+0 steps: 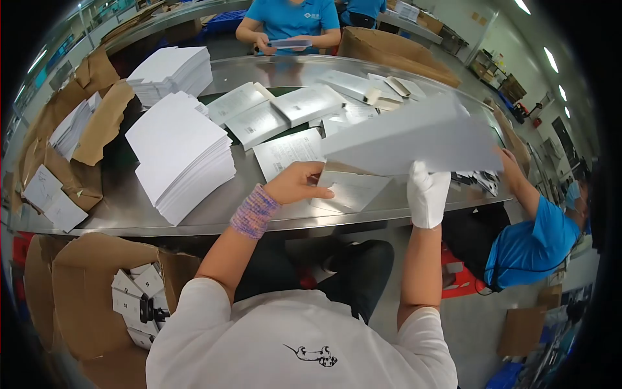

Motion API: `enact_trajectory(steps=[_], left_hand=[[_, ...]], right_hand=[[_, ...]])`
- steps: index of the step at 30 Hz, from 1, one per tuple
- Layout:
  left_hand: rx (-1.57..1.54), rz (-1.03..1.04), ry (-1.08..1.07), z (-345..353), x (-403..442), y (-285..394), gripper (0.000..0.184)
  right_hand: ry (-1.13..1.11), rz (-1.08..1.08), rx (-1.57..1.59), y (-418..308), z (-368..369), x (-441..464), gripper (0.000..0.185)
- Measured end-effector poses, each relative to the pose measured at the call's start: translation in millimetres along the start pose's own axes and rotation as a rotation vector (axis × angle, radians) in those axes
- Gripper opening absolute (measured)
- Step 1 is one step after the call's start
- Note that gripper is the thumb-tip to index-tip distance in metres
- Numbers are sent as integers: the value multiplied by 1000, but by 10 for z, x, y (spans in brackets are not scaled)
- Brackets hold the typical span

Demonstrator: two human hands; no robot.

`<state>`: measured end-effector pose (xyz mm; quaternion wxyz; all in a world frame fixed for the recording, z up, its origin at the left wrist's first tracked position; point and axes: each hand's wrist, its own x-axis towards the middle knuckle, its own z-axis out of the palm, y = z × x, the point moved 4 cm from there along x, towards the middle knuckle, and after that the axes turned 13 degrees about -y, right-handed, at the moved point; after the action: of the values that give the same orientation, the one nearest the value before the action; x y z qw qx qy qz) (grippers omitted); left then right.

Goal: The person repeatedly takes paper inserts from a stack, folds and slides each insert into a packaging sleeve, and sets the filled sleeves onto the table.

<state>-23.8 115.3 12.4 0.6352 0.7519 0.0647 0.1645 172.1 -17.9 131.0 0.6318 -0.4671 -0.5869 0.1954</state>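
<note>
My left hand (299, 184), bare with a knitted band at the wrist, pinches the left end of a folded silvery-white carton (353, 188) over the table's front edge. In my right hand (427, 191), which wears a white glove, is the lower edge of a large white sheet (414, 133). The sheet is raised above the table, slants to the upper right and overlaps the carton. Its right part is blurred. Beyond my left hand lies a flat printed carton (285, 152) on the metal table (259, 211).
Tall stacks of white sheets (175, 146) stand at the left. Silvery cartons (308, 104) are heaped mid-table. An open cardboard box (84, 272) with small white boxes (133, 295) is below left. Co-workers in blue sit across (291, 23) and at the right (531, 243).
</note>
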Motion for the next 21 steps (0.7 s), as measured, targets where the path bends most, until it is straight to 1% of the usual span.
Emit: enact_trajectory(steps=[1,4,7,10,13,16,19,21], left_hand=[[-37,9,-20,-4,-7,-12,50],[-34,12,-12,-38,-49,4,50],[-16,7,-26,-47,-57,-7,49],[-19,21,-3,-40,-67,-2,48],[-34,28,-3,-29,-64,12,48],[-37,33,16,-14,-57,-26,45],[138,-12,-1,-39,-82,-31,43],[199,21,45,-28,-131,46,39]], right_hand=[[-11,14,33,-17,14,44,49],[-74,81,-104,-32,-13,44,53],[-97,137,-119,-120,47,15,46],[-87,186,-204,-235,59,6,36],[56,153,-228,-249,77,-26,32],[-7,142,-394,-359,121,-60,33],[-203,269,-488,-429,201,-12,34],[-307,369,-424,-399,271,70,38]])
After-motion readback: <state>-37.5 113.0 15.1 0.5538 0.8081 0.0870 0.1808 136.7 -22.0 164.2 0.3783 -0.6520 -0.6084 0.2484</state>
